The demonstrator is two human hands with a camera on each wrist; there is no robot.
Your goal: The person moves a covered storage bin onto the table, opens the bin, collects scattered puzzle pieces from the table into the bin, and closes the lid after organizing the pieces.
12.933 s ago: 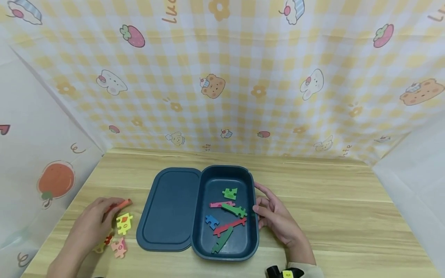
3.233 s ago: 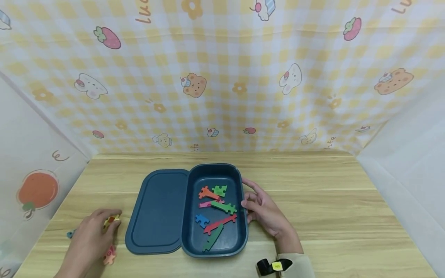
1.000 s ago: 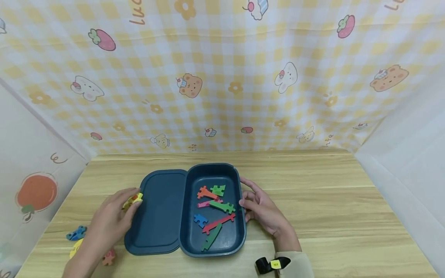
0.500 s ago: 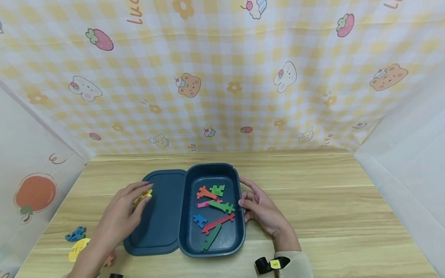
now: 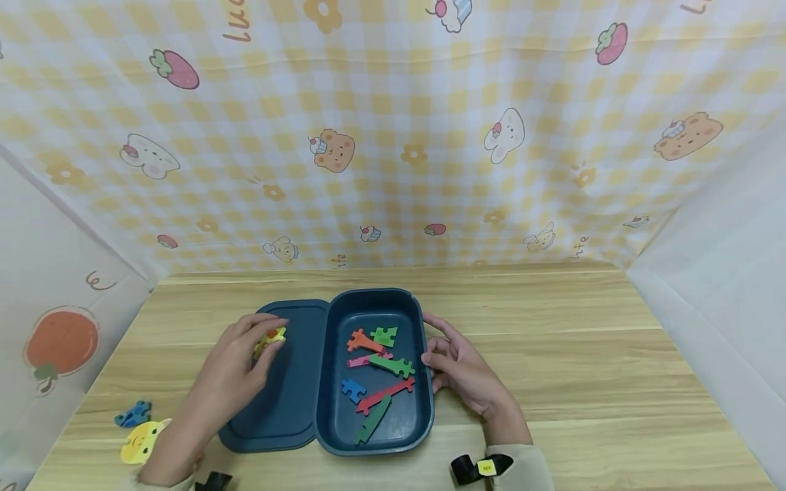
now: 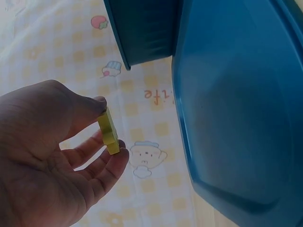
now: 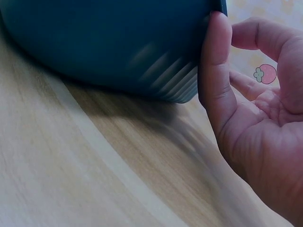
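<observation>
My left hand (image 5: pixel 236 372) pinches a yellow jigsaw puzzle piece (image 5: pixel 270 339) with a red-orange mark between thumb and fingertips, above the box lid. The left wrist view shows this piece (image 6: pixel 108 131) edge-on. The dark blue lid (image 5: pixel 293 395) lies flat beside the open dark blue box (image 5: pixel 374 447). Inside the box are several puzzle pieces, among them an orange piece (image 5: pixel 365 341), a blue piece (image 5: pixel 353 390) and a red piece (image 5: pixel 385 395). My right hand (image 5: pixel 463 372) rests against the box's right wall, thumb tip at the rim. In the right wrist view, the thumb (image 7: pixel 218 80) touches the outer wall.
On the table's left side lie a blue puzzle piece (image 5: pixel 134 414) and a yellow piece with an animal face (image 5: pixel 144 442), partly behind the left forearm. A checked cloth (image 5: pixel 393 191) hangs behind the wooden table (image 5: pixel 552 382).
The orange piece came into the box between the two oldest frames. My left hand has since picked up the yellow piece and carried it right, over the lid. The right hand stays at the box.
</observation>
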